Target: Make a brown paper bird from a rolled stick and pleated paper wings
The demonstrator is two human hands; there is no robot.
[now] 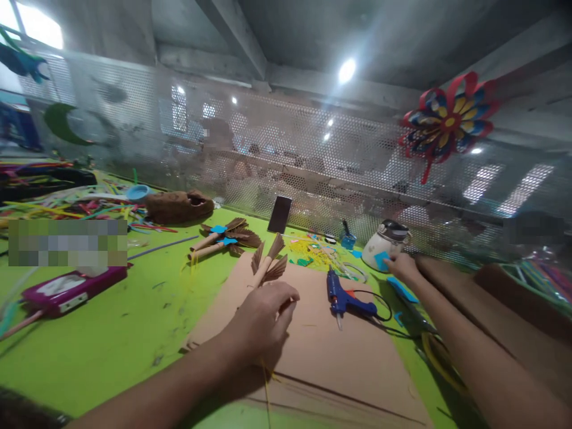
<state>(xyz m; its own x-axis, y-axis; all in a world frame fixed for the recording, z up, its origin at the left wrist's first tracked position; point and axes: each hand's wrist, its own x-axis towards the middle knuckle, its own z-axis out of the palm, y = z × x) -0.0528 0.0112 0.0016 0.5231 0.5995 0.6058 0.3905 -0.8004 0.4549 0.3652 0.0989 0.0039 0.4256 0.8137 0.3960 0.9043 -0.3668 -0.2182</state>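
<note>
My left hand [261, 319] is closed round the stem of a brown paper palm-tree craft [267, 262], holding it upright over a sheet of brown cardboard [322, 357]. My right hand [402, 265] reaches far right and pinches a small blue paper piece [381, 260] next to a white pot with a dark lid [384, 241]. A blue glue gun [342, 298] lies on the cardboard between my hands, its black cord trailing right.
Two finished paper trees [226, 238] lie on the green table [134, 322]. A phone [279, 214] leans on the perforated screen. A pink box [71, 289], a brown slipper [179, 205], coloured paper strips [67, 199] and a hanging paper flower [447, 122] are around.
</note>
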